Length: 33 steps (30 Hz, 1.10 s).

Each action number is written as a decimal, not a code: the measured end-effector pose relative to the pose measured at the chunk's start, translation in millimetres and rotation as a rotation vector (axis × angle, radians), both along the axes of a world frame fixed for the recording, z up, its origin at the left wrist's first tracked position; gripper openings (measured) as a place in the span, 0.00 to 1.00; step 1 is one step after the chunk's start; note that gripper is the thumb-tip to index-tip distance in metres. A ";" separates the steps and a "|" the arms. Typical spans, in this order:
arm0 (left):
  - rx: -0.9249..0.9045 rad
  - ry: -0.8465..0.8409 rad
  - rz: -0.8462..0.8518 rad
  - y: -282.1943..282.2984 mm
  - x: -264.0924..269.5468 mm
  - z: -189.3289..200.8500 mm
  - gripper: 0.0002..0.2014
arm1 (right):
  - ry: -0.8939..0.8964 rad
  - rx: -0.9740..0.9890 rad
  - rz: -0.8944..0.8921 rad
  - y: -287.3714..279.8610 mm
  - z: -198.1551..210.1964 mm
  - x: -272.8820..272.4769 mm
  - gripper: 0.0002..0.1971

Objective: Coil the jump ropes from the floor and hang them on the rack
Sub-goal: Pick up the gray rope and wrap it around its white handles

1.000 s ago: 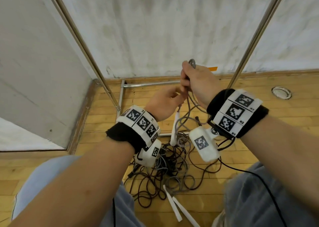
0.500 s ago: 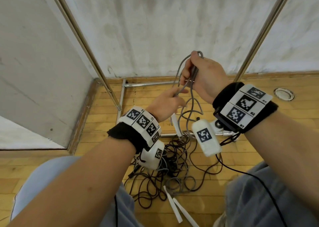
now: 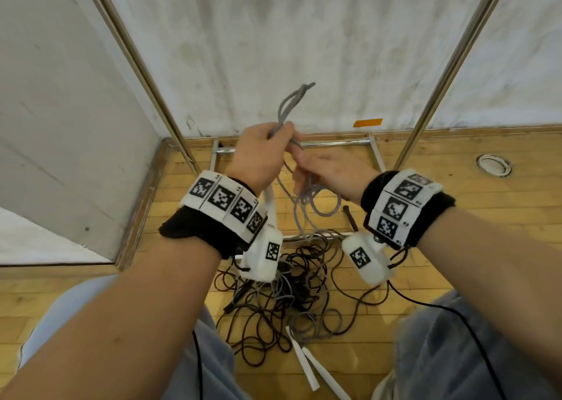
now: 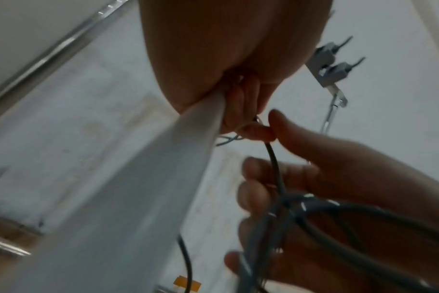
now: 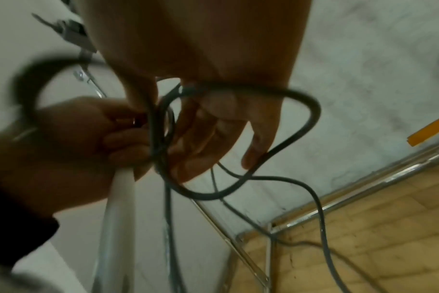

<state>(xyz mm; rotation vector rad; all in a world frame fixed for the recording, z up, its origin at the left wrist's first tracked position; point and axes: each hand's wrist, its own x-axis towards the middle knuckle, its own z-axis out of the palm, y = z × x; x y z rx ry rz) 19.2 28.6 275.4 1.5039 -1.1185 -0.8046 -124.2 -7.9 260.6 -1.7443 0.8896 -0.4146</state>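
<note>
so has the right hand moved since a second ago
Yes, down. The right hand was above the rack's rear floor bar, holding the grey jump rope by its bend; now it is below that bar, lower on it.

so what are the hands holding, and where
Left hand grips the grey jump rope at its folded top, with the white handle; right hand holds its hanging loops.

Head looks down; wrist views (close) share grey rope (image 3: 290, 105).

Rack (image 3: 450, 65) shiny metal; grey rope (image 3: 292, 101) smooth, rubbery; floor (image 3: 456, 205) glossy wood; wall (image 3: 304, 34) rough, matt.
</note>
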 end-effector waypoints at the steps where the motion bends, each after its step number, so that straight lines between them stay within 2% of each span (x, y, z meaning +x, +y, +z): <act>1: 0.004 0.036 0.025 -0.3 3.7 1.5 0.16 | 0.097 -0.042 0.048 2.3 -4.9 -0.2 0.18; 5: -0.018 0.099 0.187 -1.8 21.9 6.7 0.15 | 0.577 -0.090 0.247 7.3 -18.1 -3.2 0.13; 7: -0.028 0.096 0.287 -2.6 28.7 6.4 0.16 | 0.679 -0.150 0.216 4.5 -15.2 -7.0 0.12; 9: -0.030 0.081 0.389 -3.1 33.9 4.0 0.15 | 0.643 -0.230 0.125 -1.3 -8.4 -10.1 0.12; 12: 0.004 0.110 0.457 -4.5 41.8 2.0 0.14 | 0.410 -0.243 -0.043 -10.4 -0.8 -11.1 0.16; 15: 0.185 0.173 0.312 -4.3 41.4 0.7 0.17 | 0.156 -0.025 -0.186 -11.8 4.4 -9.4 0.18; 17: 0.317 0.156 0.180 -3.2 34.2 -0.8 0.24 | 0.089 0.073 -0.296 -14.2 8.4 -9.1 0.18; 20: 0.386 0.136 0.045 -2.0 19.7 -3.2 0.28 | 0.202 0.024 -0.329 -18.2 14.3 -6.4 0.18; 22: 0.388 0.157 -0.034 -1.4 11.4 -6.0 0.27 | 0.264 0.031 -0.304 -17.3 16.8 -4.4 0.17; 24: 0.349 0.191 -0.073 -0.5 4.5 -9.1 0.24 | 0.343 0.057 -0.202 -12.5 18.6 -1.2 0.16; 27: 0.306 0.110 -0.051 -0.5 -1.6 -13.0 0.21 | 0.483 -0.071 -0.018 -0.6 15.4 4.9 0.16; 30: 0.284 0.076 -0.123 1.6 -7.1 -17.8 0.17 | 0.610 -0.257 0.061 6.5 11.8 7.4 0.16; 33: 0.201 0.124 -0.218 4.0 -12.7 -18.5 0.16 | 0.555 -0.235 0.111 6.4 13.2 5.2 0.16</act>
